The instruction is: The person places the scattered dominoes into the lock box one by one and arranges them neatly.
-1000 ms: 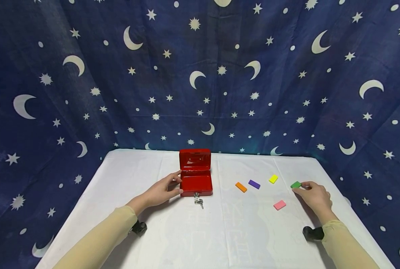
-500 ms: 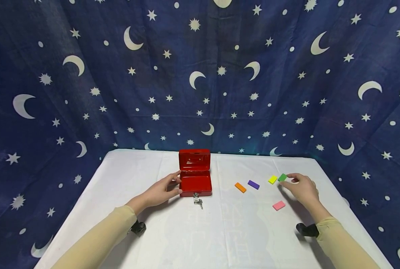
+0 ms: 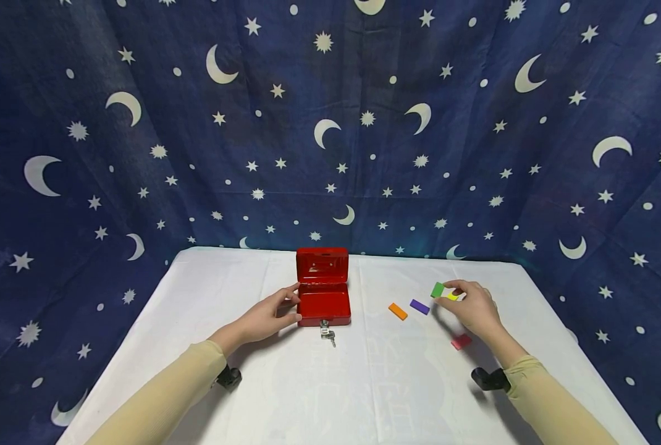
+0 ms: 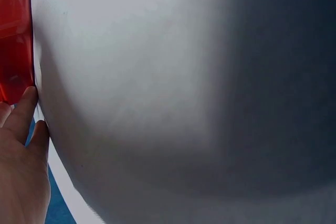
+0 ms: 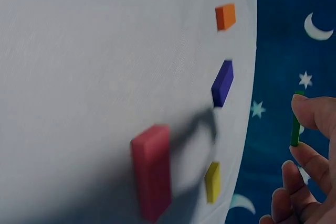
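A small green block [image 3: 437,290] is pinched between the thumb and fingers of my right hand [image 3: 475,309], raised over the white table. In the right wrist view the green block [image 5: 295,119] shows edge-on between thumb and fingertip. My left hand [image 3: 269,316] touches the left side of a red metal cash box [image 3: 324,320], its fingers spread along that side. The lid [image 3: 322,266] stands up at the back, and the visible inside holds nothing. A yellow block [image 3: 453,296] is partly hidden behind my right hand. The left wrist view shows fingertips against the red box [image 4: 16,61].
Purple [image 3: 419,306] and orange [image 3: 398,311] blocks lie between the box and my right hand. A pink block [image 3: 461,342] lies nearer, in the right arm's shadow. Small keys [image 3: 328,335] hang at the box front. A starry blue curtain [image 3: 286,123] backs the white-covered table [image 3: 364,395].
My right hand has lifted the green block and carried it left, past the yellow block. My left hand has stayed at the red box.
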The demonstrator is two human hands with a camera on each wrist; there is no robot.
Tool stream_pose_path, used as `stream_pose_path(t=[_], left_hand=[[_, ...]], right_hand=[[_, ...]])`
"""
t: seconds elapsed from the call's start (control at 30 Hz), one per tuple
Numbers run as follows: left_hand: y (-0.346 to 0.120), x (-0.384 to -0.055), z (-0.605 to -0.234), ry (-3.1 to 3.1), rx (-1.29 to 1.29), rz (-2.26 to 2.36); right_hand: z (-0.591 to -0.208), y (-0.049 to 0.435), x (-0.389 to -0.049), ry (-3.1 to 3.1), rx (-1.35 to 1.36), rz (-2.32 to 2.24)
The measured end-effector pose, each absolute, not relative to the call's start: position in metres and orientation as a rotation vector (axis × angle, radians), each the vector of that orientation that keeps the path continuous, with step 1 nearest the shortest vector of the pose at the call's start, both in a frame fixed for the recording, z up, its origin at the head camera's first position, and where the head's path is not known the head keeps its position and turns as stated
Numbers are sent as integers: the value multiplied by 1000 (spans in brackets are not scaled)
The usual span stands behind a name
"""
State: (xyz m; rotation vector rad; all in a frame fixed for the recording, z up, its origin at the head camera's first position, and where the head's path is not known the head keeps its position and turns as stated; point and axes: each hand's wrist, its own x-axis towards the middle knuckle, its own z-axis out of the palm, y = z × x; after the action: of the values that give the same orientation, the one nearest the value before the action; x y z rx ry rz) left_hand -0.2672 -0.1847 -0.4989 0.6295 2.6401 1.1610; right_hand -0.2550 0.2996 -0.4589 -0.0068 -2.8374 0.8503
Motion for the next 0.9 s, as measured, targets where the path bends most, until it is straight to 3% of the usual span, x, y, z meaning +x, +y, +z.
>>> stream_pose_path(t=[0.9], left_hand=[[-184, -267, -499, 2630, 622, 1179]], right_hand=[[-446, 232, -253, -2815, 276, 911]])
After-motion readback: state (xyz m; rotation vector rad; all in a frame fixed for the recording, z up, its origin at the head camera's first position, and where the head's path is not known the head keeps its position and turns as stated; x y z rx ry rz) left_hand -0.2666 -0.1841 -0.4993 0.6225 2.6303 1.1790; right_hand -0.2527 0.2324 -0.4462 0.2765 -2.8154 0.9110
